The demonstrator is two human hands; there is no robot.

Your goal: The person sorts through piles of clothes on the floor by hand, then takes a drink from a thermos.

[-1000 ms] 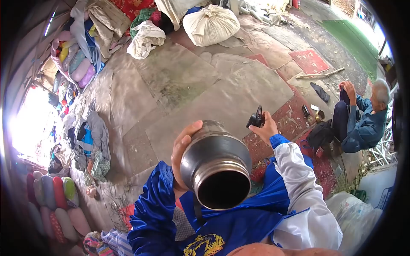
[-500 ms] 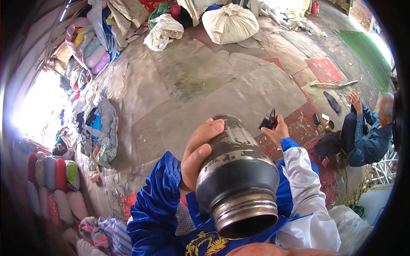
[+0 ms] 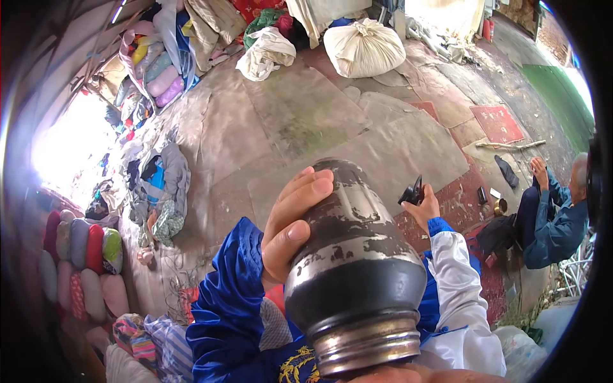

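Observation:
My left hand (image 3: 297, 220) wraps round the side of a large flask (image 3: 354, 281) with worn black paint and a threaded metal neck. The flask is tilted, with its base pointing away from me and its neck at the bottom edge of the view, close to my face. Its opening is hidden there. Out to the right, my right hand (image 3: 426, 207) pinches a small black lid (image 3: 412, 191), apart from the flask. Blue satin covers my left arm, while a white sleeve with a blue cuff covers my right.
Another person (image 3: 554, 220) sits on the right, hands raised, near a small brass-coloured cup (image 3: 500, 205). Cardboard sheets (image 3: 306, 115) cover much of the floor. A tied cloth bundle (image 3: 364, 48) lies at the back. Crumpled clothes (image 3: 163, 185) and stacked cushions (image 3: 86, 262) are on the left.
My left hand has tipped the flask and brought its neck nearer my face, so the opening no longer shows. My right hand still holds the lid. The whole view has shifted slightly.

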